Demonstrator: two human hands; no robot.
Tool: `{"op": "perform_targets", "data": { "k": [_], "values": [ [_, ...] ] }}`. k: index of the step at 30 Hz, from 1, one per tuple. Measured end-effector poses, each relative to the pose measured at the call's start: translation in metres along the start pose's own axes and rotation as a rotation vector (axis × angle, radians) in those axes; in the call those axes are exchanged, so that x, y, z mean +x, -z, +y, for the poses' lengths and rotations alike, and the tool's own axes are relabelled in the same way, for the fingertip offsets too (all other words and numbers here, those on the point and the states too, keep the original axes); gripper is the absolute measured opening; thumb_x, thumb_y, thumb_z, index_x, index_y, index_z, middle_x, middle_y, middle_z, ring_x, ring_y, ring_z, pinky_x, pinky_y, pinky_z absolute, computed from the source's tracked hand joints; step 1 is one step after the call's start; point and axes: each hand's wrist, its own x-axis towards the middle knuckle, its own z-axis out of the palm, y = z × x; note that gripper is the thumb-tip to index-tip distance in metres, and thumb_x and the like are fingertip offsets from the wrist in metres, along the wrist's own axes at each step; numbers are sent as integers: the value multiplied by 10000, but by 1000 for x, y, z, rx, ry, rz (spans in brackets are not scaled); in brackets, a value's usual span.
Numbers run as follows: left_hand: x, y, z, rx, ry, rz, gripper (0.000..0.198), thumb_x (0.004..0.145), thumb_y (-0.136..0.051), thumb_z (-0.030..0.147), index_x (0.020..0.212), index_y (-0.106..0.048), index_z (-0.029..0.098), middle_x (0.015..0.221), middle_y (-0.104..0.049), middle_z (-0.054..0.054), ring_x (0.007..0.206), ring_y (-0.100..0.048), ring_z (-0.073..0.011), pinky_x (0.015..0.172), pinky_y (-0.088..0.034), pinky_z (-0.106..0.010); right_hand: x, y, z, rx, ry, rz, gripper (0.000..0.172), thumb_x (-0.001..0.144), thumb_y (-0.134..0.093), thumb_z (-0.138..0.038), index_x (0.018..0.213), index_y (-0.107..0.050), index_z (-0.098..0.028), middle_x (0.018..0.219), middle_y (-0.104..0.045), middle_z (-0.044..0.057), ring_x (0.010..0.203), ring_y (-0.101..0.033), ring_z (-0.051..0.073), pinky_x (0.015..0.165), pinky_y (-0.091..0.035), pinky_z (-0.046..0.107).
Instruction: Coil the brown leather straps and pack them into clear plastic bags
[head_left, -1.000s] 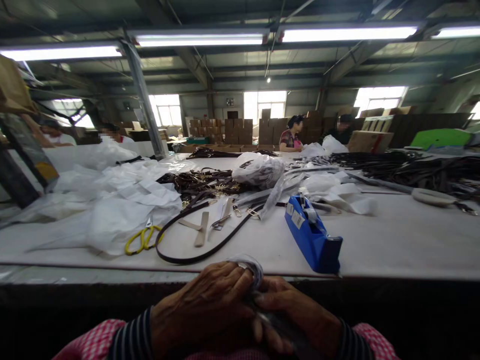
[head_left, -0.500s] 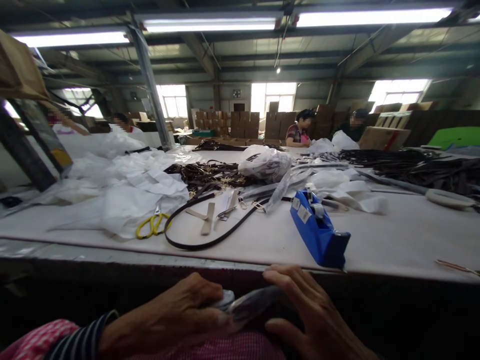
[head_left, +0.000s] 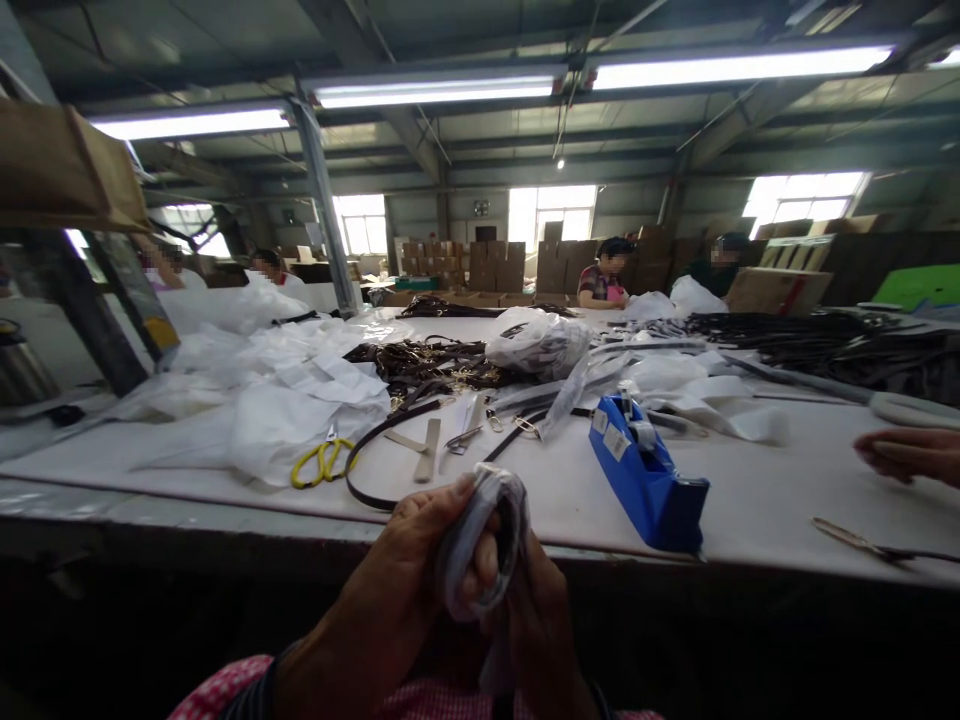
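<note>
A plastic-wrapped strap, rolled into a coil [head_left: 456,555], is held up in front of the table's near edge. My left hand [head_left: 375,600] closes on it, thumb at its upper left rim, and fingers show inside the ring. My right hand [head_left: 546,610] closes around the coil's right side, where a loose length hangs down; its fingertips are mostly hidden. Just beyond, a black strap [head_left: 360,485] curves over the table beside yellow-handled scissors [head_left: 324,465]. To the right stands a blue tape dispenser [head_left: 652,490].
White plastic sheets [head_left: 277,400] cover the table's left side. Dark straps with metal clasps [head_left: 427,365] and a bagged bundle [head_left: 536,340] lie farther back. At right, another person's hand [head_left: 919,453] reaches in above a metal clip [head_left: 847,535]. Several people sit across the table.
Both hands have risen from the lap and come together, and the plastic-wrapped strap now shows as a coil. Another person's hand has appeared at the right. The view has tilted up slightly.
</note>
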Motion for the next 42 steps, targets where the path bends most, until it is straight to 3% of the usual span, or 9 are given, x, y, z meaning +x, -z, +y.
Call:
{"op": "perform_targets", "data": {
  "k": [6, 11, 15, 19, 22, 28, 34, 38, 42],
  "values": [
    [46, 2, 2, 20, -200, 89, 370, 941, -692, 464, 948, -725, 96, 787, -747, -81, 582, -617, -117, 562, -516, -211, 6, -12, -4, 316, -255, -137, 516, 990, -543, -645, 1067, -632, -142, 616, -615, -14, 359, -420, 57, 354, -286, 170],
    [72, 15, -16, 459, -211, -82, 305, 934, -660, 393, 1079, -666, 125, 1051, -746, -128, 931, -689, -244, 757, -538, -305, 23, 15, -7, 474, -465, -219, 503, 954, -612, -609, 1093, -638, -127, 602, -677, 17, 333, -479, 89, 310, -325, 162],
    [85, 24, -34, 811, -252, -133, 346, 819, -666, 266, 1149, -607, 181, 1125, -666, -86, 1100, -582, -289, 900, -483, -369, 39, 35, 5, 540, -568, -313, 459, 898, -688, -529, 787, -695, -84, 508, -626, 23, 328, -500, 94, 314, -336, 171],
    [98, 21, -33, 1057, -222, -210, 255, 803, -566, 229, 1054, -544, 193, 987, -583, -36, 953, -535, -234, 835, -445, -348, 47, 43, 18, 617, -668, -261, 443, 822, -708, -493, 657, -687, -83, 489, -615, 29, 344, -521, 91, 343, -356, 176],
    [109, 20, -21, 1164, -146, -355, 210, 760, -572, 216, 950, -483, 211, 858, -480, 26, 764, -454, -168, 663, -397, -292, 48, 50, 15, 621, -719, -276, 396, 785, -726, -466, 759, -720, -71, 529, -651, 34, 340, -521, 88, 346, -354, 178],
    [119, 30, -5, 1404, -78, -500, 440, 626, -735, 211, 975, -468, 216, 846, -495, 40, 745, -444, -168, 627, -326, -287, 47, 62, 2, 490, -797, -311, 412, 809, -657, -481, 633, -667, -108, 400, -550, 3, 309, -447, 69, 331, -275, 166],
    [120, 30, -7, 1514, -121, -539, 372, 721, -733, 263, 987, -476, 217, 832, -500, 35, 721, -459, -171, 613, -334, -293, 50, 65, -5, 318, -703, -255, 384, 775, -692, -511, 684, -606, -148, 486, -573, -28, 313, -394, 47, 327, -253, 175],
    [126, 29, -15, 1517, -196, -567, 238, 774, -690, 183, 907, -497, 226, 811, -542, 21, 707, -487, -177, 628, -336, -303, 54, 87, -20, 29, -595, -311, 359, 896, -619, -516, 892, -623, -157, 608, -615, -24, 388, -470, 82, 369, -309, 194],
    [128, 25, -27, 1492, -298, -578, 76, 893, -644, 243, 914, -573, 224, 868, -628, -28, 772, -565, -215, 719, -405, -324, 58, 107, -34, -684, -14, -243, 202, 926, -623, -226, 1124, -660, -213, 992, -735, 76, 923, -697, 262, 794, -574, 390]
  ]
}}
